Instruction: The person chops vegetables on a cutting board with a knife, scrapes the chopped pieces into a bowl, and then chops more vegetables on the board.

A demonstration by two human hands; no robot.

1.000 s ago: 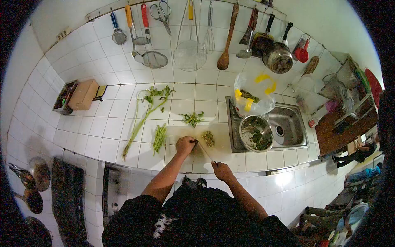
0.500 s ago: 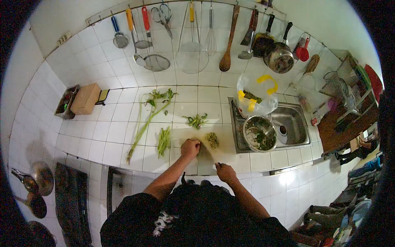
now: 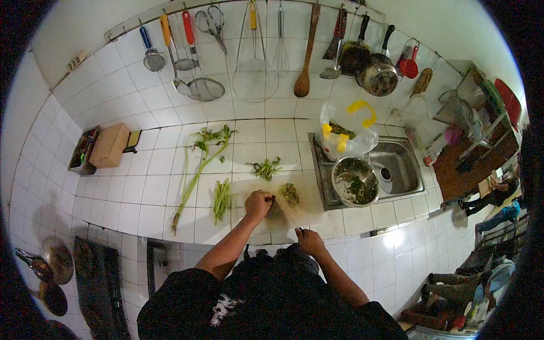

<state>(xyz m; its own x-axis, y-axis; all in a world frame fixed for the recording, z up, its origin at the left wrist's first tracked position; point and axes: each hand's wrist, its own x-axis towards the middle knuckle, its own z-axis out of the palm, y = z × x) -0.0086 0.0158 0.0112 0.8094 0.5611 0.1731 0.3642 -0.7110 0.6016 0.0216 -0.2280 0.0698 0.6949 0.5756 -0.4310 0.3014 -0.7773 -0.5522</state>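
Observation:
My right hand (image 3: 309, 240) is closed round the handle of a knife (image 3: 288, 217). The blade slants up and left across a pale cutting board (image 3: 252, 187), its tip end close to my left hand. Curled fingers of my left hand (image 3: 259, 204) press down on the board; whatever they pinch is hidden. Just right of the blade lies a pile of chopped green stems (image 3: 289, 194). Behind my left hand is a small heap of leaves (image 3: 265, 169). Left of the board lie a bundle of cut green stems (image 3: 222, 200) and long leafy stalks (image 3: 199, 175).
A metal bowl of chopped greens (image 3: 356, 181) stands at the left side of the sink (image 3: 420, 170). Behind it is a plastic bag (image 3: 365, 136) with greens. A cardboard box (image 3: 110, 145) sits at the counter's far left. Utensils hang along the wall, including a wooden spoon (image 3: 302, 85).
The whole view has shifted slightly, so the counter items appear a little further left. My left hand stays on the board, and my right hand keeps the knife, its blade appearing less blurred.

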